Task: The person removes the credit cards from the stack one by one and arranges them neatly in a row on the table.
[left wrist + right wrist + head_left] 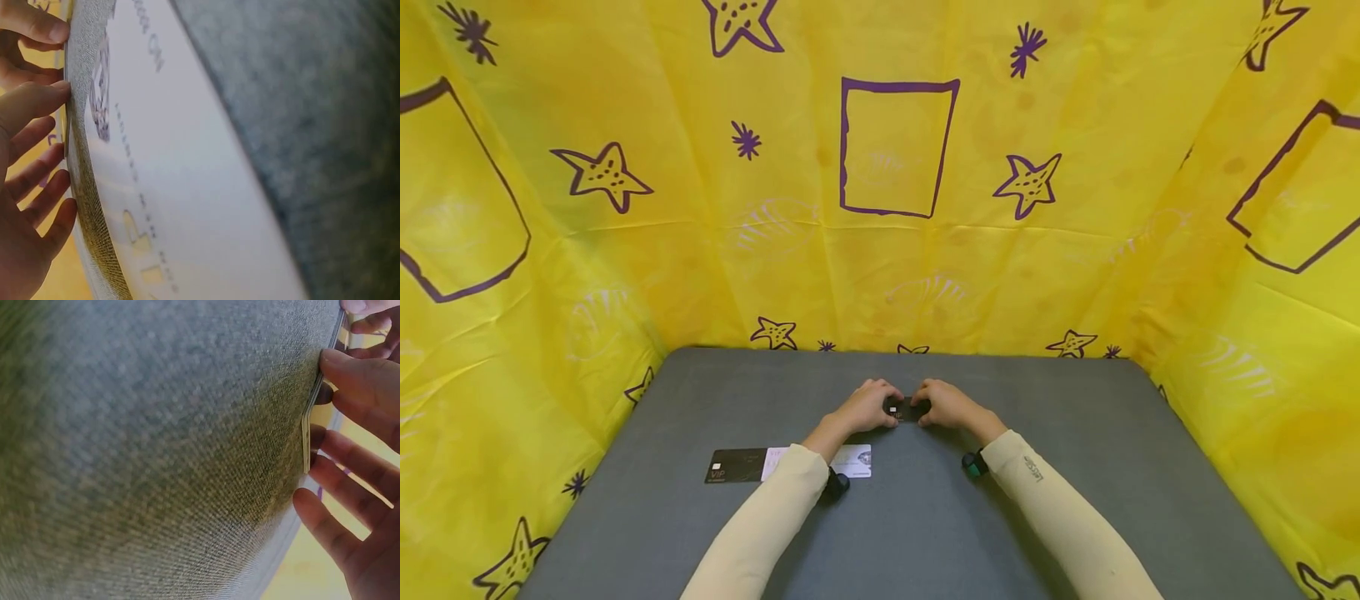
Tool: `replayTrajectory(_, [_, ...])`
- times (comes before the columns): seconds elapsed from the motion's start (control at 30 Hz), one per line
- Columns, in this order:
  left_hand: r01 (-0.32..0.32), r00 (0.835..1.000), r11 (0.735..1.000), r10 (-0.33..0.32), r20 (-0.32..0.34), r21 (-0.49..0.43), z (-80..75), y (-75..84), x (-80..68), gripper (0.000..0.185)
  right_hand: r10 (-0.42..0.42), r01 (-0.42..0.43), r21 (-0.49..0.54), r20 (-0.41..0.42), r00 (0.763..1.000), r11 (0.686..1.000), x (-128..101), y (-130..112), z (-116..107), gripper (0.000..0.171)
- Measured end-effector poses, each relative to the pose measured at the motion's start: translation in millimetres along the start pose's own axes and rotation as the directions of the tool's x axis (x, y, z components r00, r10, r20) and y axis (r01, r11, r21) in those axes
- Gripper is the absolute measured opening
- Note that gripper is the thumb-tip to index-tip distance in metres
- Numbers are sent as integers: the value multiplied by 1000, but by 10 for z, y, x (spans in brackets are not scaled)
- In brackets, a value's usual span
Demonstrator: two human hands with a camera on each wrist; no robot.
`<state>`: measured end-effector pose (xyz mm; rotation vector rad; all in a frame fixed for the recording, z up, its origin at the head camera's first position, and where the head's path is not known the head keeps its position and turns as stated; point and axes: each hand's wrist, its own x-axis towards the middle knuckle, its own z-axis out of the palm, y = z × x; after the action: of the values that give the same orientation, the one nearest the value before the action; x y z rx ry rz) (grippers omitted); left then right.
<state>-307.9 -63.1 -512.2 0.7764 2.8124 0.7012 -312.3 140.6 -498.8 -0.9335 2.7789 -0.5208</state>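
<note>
Both hands meet over the middle of the table around a small black card (904,410) with a chip and lettering. My left hand (867,408) holds its left end between thumb and fingers, while my right hand (951,407) holds the right end. Seen edge-on in the right wrist view, the thin layered edges (307,440) look like more than one card stacked together. The right thumb (356,375) lies along the near edge, with the other fingers spread on the far side.
To the left, a black VIP card (735,466), a pale lilac card (774,457) and a white card (854,461) lie in a row, partly under the left forearm. The grey table (910,542) is walled by yellow patterned cloth (895,275).
</note>
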Motion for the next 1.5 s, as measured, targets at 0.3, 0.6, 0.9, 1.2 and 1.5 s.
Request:
replayTrajectory(0.3, [3, 1000, 1000, -3, 15, -6, -4, 6, -2, 43, -16, 16, 21, 3, 1000, 1000, -8, 39, 9, 31])
replayTrajectory(0.6, [-9, 1000, 1000, 9, 6, -3, -10, -12, 0, 40, -24, 25, 38, -26, 999, 999, -3, 72, 7, 27])
replayTrajectory(0.9, [-1, 1000, 1000, 1, -2, -27, -24, -18, -5, 38, -35, 37, 61, -42, 999, 997, -22, 87, 8, 27])
replayTrajectory(1.2, [-5, 1000, 1000, 5, -24, -13, -30, -11, -33, 37, -48, 51, 78, -42, 998, 996, -31, 79, 17, 27])
replayTrajectory(1.5, [-3, 998, 1000, 3, -61, 10, -47, -40, -62, 37, -73, 78, 70, -75, 994, 994, -13, 69, 28, 27])
